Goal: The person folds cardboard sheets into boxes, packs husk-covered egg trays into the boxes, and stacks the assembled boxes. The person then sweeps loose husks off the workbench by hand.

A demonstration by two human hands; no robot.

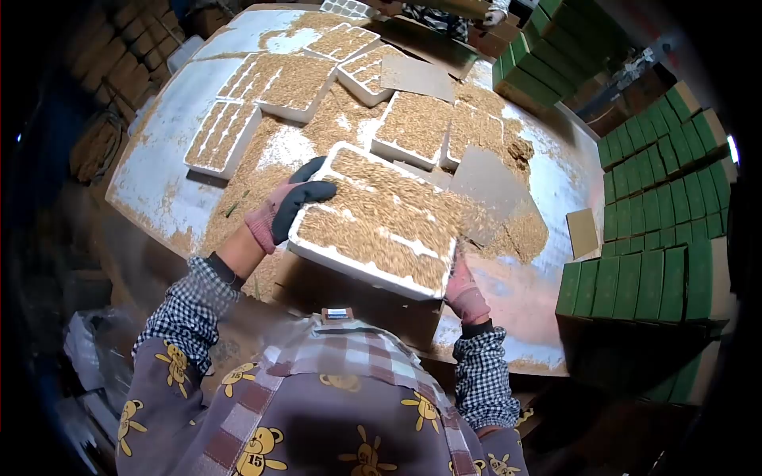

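A white tray [373,218] filled with brown grain-like material is held up in front of my body, slightly tilted, above a brown cardboard box [357,305]. My left hand [298,202], in a pink and dark glove, grips its left end with fingers over the rim. At the right end my right hand [467,289], in a pink glove, holds the tray's side; its fingertips are hidden. The grain near the right end looks blurred. Just beyond lie another filled tray [413,127] and a grey cardboard sheet [496,190].
More filled trays [298,83] stand across the table [163,170], with loose grain around them. Green boxes [667,198] are stacked at the right, others [540,59] at the back right. A co-worker's hand [494,16] shows at the far edge.
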